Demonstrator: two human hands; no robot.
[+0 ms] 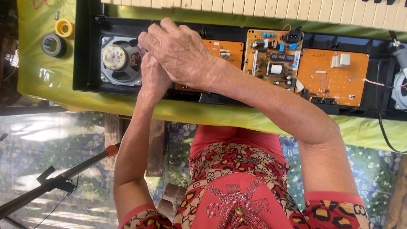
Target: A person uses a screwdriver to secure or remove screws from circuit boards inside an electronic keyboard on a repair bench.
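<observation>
An opened electronic keyboard's black case (87, 63) lies on a yellow-green cloth. A round speaker (116, 59) sits at its left end, with thin red wires (140, 52) at its right side. My right hand (180, 51) reaches across from the right, its fingers bent and its fingertips at the speaker's right edge. My left hand (153, 78) comes up from below and lies mostly under the right hand, also at that edge. What the fingers hold, if anything, is hidden.
Orange circuit boards (333, 76) and a power board (273, 57) fill the case's middle. A second speaker (400, 89) sits far right, cream keys (254, 6) along the top. A yellow tape roll (64, 28) and a dark one (53, 45) lie left. An orange-tipped rod (111, 149) slants at lower left.
</observation>
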